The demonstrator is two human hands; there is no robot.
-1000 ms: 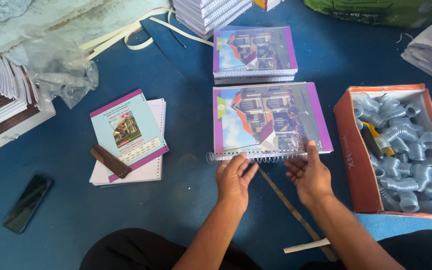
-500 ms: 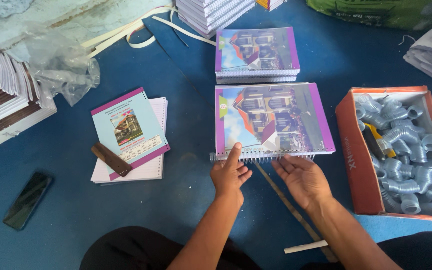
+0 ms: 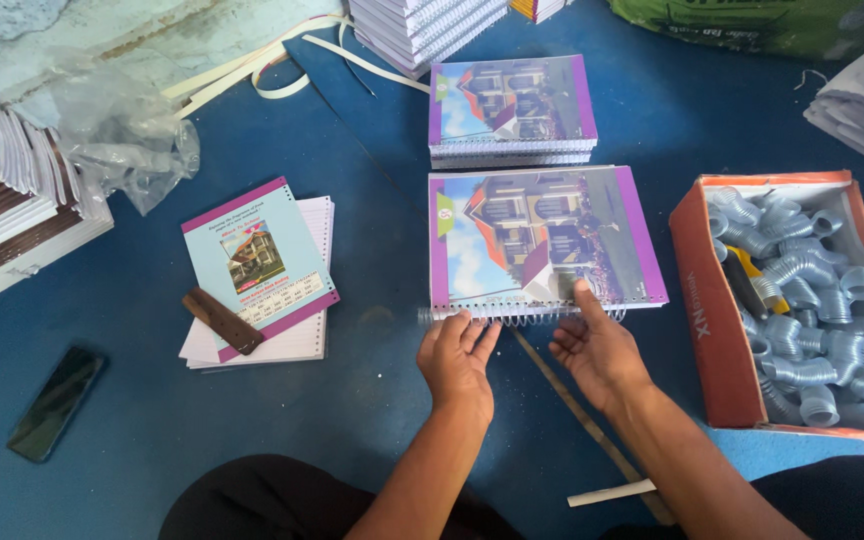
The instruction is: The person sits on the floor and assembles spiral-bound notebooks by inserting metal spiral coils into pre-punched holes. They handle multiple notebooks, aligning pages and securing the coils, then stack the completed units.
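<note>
A notebook (image 3: pixel 542 235) with a purple-edged picture cover lies on the blue floor in front of me. A clear spiral coil (image 3: pixel 512 315) runs along its near edge. My left hand (image 3: pixel 457 360) rests palm down with its fingertips on the coil's left part. To the right, my right hand (image 3: pixel 600 350) is open, its thumb pressing the cover near the coil. Neither hand grips anything.
A stack of like notebooks (image 3: pixel 512 105) lies behind. An orange box (image 3: pixel 702 300) of coiled spirals stands at the right. A loose pad (image 3: pixel 262 270) with a brown strip lies at the left, a phone (image 3: pixel 52 400) further left. A long stick (image 3: pixel 582 420) lies beneath my right wrist.
My left hand has slid right along the coil and flattened on it. My right hand has lifted its fingers off the coil and opened, thumb staying on the cover.
</note>
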